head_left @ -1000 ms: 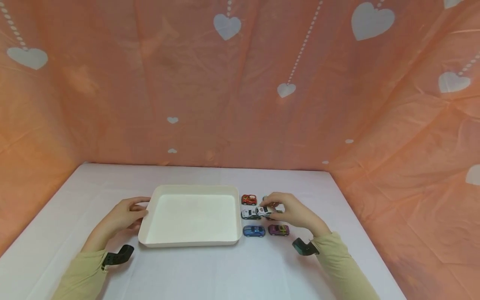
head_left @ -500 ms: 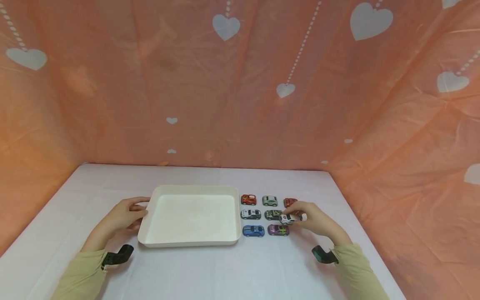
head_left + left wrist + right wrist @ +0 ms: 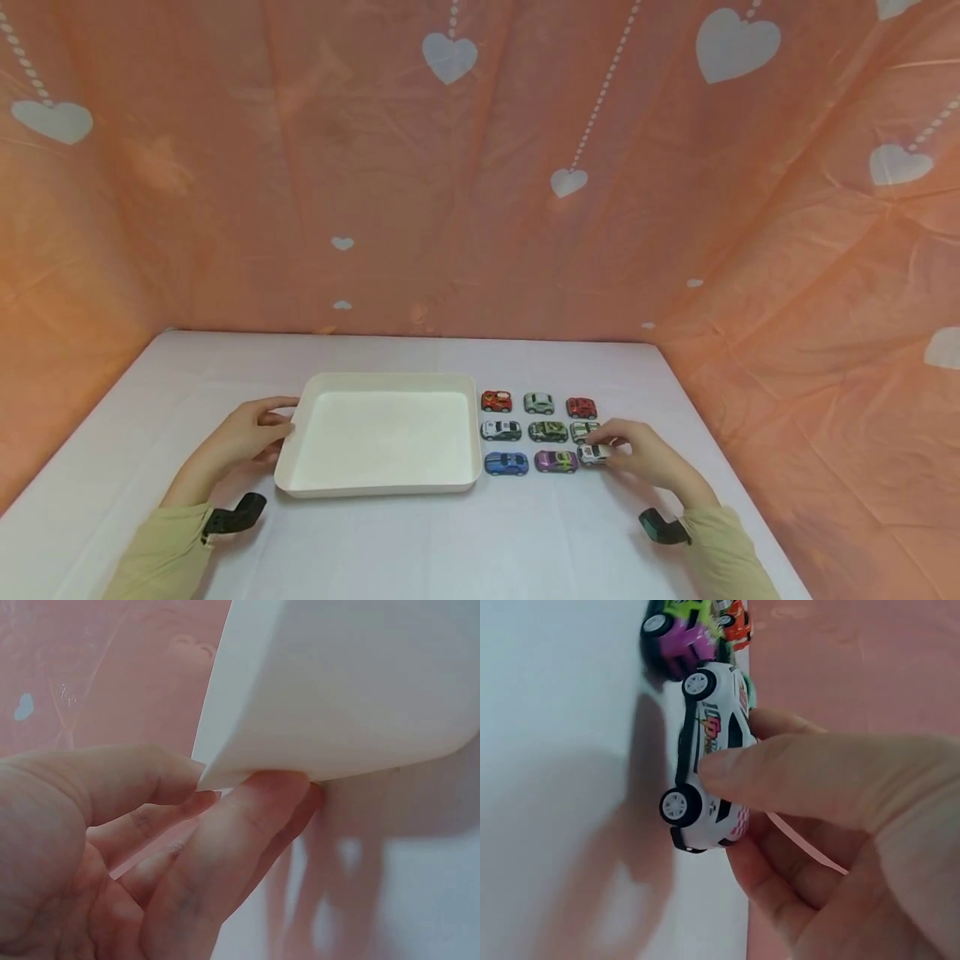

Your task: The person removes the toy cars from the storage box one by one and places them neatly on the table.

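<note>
My right hand (image 3: 637, 450) pinches a white toy car (image 3: 716, 750) with black and pink markings, thumb on its side and fingers on the far side. A gap and a shadow show between the car's wheels and the white cloth. It is at the right end of the front row, beside a purple and green toy car (image 3: 556, 462). At the left, my left hand (image 3: 251, 429) holds the left edge of a cream tray (image 3: 378, 490). In the left wrist view the thumb meets the tray's rim (image 3: 225, 712) and the fingers lie against its outer side.
Several toy cars stand in rows right of the tray: a blue car (image 3: 506, 463), a green camouflage car (image 3: 548, 431), a red car (image 3: 581, 407) and others. The white-covered table (image 3: 420, 550) ends at an orange curtain (image 3: 450, 250) with hearts.
My right hand has carried the white toy car rightward and toward the front row, uncovering the cars behind it. The left hand and tray stay put.
</note>
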Demonstrator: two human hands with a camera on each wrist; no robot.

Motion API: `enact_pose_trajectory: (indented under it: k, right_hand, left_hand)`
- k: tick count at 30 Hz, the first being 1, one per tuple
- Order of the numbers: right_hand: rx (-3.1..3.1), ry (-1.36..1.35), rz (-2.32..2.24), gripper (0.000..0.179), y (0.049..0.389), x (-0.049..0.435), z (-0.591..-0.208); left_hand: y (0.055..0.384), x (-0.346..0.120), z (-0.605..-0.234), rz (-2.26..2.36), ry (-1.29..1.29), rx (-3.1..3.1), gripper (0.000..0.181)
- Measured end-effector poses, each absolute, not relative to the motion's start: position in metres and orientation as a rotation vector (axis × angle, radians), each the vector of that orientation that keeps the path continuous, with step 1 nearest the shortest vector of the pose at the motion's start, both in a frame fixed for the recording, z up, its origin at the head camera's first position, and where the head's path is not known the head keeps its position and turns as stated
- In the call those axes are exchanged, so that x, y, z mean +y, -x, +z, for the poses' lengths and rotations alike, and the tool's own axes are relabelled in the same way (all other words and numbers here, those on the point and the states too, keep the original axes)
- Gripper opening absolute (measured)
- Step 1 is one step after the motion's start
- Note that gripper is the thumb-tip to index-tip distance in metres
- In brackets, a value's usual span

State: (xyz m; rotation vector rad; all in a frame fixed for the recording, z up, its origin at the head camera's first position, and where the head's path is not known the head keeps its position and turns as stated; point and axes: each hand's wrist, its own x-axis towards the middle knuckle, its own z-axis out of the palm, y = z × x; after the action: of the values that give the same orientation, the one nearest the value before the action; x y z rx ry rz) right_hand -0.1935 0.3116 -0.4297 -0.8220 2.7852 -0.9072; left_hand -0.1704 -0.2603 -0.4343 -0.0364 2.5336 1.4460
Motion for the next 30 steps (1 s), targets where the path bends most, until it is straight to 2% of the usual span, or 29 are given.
enact_pose_trajectory:
  k: [30]
  right_hand:
    - [2.766, 0.723, -0.886, 0.036, 0.1927, 0.3155, -0.4385]
  left_hand:
    - [0.1665, -0.2530, -0.4370, 1.320, 0.047, 2.642, 0.049]
